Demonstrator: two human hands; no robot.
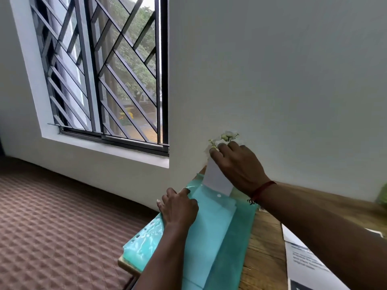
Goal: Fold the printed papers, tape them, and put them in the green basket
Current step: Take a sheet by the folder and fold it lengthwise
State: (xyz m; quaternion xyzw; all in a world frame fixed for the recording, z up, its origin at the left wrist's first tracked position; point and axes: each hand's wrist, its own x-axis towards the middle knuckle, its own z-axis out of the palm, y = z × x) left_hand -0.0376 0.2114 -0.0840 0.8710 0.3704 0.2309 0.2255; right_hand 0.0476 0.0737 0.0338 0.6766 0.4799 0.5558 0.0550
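Right hand point(236, 164) grasping the top edge of a plain white sheet of paper point(217, 181), fingers curled over it, back of the hand to the camera; the sheet stands tilted, its lower end inside the mouth of a translucent teal plastic folder point(209, 237), near the folder's white snap button point(219, 195); how far in it goes is hard to read through the plastic; left hand point(179, 208) lies knuckles-up on the folder beside the mouth, fingers bent, index tip at the cover's edge; pressing or pinching, cannot tell; folder lies lengthwise on a rough wooden table point(263, 248), its punched margin along the table's left edge and near corner, floor dropping away just beyond; a white printed sheet with blocks of dark text point(303, 262) lies flat on the table right of the folder, partly under the right forearm, cut off by the bottom of the frame, text too blurred to read; red thread bracelet point(264, 189) on the right wrist; small pale artificial flower sprig point(227, 136) just behind the right fingers, against the plain white wall point(272, 70), base hidden by the hand; table's far edge meets the wall; blurred green shape point(382, 197) at the right edge of the frame, mostly cut off, unidentifiable; open room lies left: brown patterned carpet point(52, 216) below a barred window point(104, 70).
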